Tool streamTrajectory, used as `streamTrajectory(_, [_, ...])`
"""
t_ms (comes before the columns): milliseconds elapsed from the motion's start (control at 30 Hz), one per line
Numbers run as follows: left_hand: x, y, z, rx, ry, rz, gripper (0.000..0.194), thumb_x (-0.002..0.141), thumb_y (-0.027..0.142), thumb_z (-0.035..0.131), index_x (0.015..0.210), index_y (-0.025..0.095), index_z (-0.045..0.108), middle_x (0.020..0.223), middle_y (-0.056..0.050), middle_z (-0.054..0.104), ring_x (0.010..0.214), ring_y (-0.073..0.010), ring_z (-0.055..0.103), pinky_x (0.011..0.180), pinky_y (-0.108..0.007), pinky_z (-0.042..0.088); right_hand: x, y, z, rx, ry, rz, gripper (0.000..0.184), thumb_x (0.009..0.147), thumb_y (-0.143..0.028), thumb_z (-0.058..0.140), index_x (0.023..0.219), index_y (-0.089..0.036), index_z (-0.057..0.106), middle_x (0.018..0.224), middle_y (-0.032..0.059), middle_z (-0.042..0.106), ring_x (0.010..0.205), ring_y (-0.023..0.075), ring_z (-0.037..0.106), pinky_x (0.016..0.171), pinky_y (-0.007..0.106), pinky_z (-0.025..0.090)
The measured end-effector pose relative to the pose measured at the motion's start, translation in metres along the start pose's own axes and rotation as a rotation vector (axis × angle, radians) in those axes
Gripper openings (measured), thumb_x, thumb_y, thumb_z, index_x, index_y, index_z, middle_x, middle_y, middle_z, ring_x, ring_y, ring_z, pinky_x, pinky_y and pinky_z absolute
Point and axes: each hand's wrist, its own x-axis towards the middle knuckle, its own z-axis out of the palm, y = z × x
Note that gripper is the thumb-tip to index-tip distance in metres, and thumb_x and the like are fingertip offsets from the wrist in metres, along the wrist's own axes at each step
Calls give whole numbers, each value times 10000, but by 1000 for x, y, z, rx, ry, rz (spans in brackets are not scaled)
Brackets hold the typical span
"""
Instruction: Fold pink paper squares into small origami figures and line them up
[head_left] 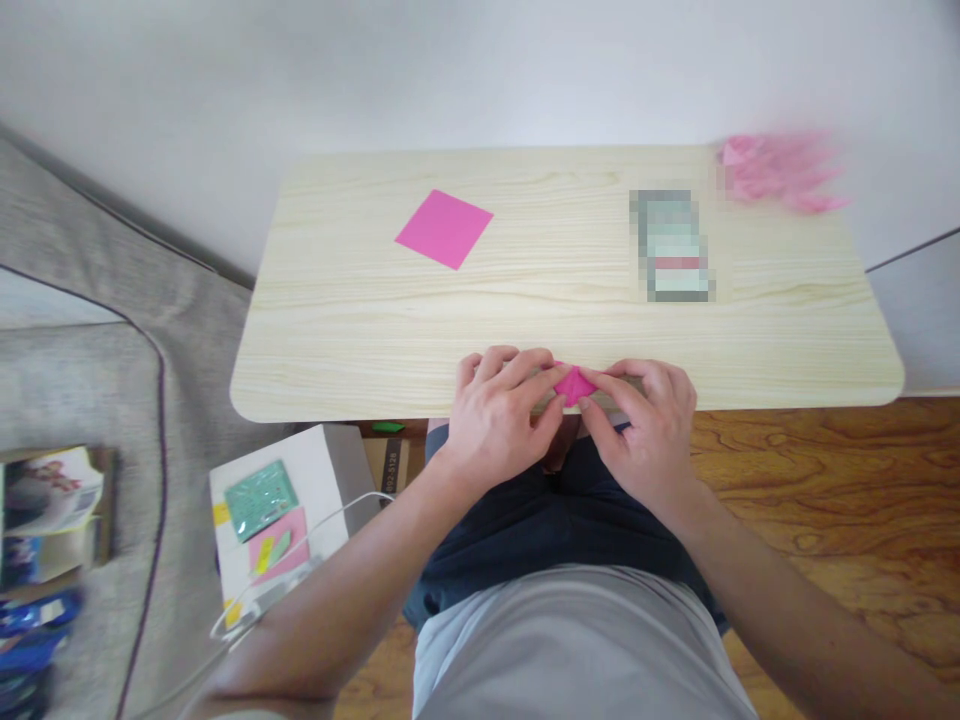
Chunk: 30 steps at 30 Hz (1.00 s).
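Note:
At the table's front edge, a small folded piece of pink paper (576, 386) is gripped between my two hands. My left hand (504, 410) pinches its left side with thumb and index finger, the other fingers resting on the tabletop. On the right side, my right hand (646, 420) holds it the same way, index finger above and thumb below. Creases run across the paper; my fingertips cover its ends. Farther back on the table lies a flat, square sheet of pink paper (445, 230), turned like a diamond.
The pale wooden table (337, 340) stands against a white wall. A pixelated phone-like object (675, 246) lies back right, near blurred pink folded shapes (780, 172). Below left, a white box (319, 470) carries a green packet (261, 498), pink paper and a white cable. A grey sofa is at left.

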Motion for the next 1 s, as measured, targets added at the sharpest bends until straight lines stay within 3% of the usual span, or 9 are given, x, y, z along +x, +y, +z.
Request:
streamTrajectory(233, [-3,-1,1,-34,44,-7,200,1003,356,627,1145,313,762,1296,0,746,1213,-263,587,1073,-496,377,16,7,-8,71,-81,-20,189,878,-311,778,1064,-281,763,1049,45,720,1082,282,595,962,464,417])
streamTrajectory(500, [-2,3,3,-27,69,-36,179,998,359,642,1090,358,795,1292,-6,726,1255,-277,556,1083,-510,371,43,16,-15,156,-318,-55,49,879,-296,771,866,-260,740,882,21,745,953,258,613,851,413,408])
streamTrajectory(633, [0,4,4,-41,57,-47,172,985,375,660,1081,353,801,1207,-22,738,1202,-275,565,1048,-506,382,42,16,-13,152,-296,-67,81,901,-308,742,852,-248,721,860,31,731,934,255,608,831,407,395])
streamTrajectory(833, [2,6,4,-47,51,-70,175,991,397,647,1050,338,802,1207,-8,739,1194,-265,562,1047,-494,384,27,8,-6,100,-151,-32,87,913,-261,708,839,-244,665,867,23,709,942,257,588,853,416,384])
streamTrajectory(1000, [2,8,5,-42,54,-73,160,975,382,666,1053,331,796,1218,-13,733,1201,-269,561,1053,-498,388,22,4,-3,77,-103,4,72,903,-261,706,846,-252,665,874,27,710,947,266,587,849,422,373])
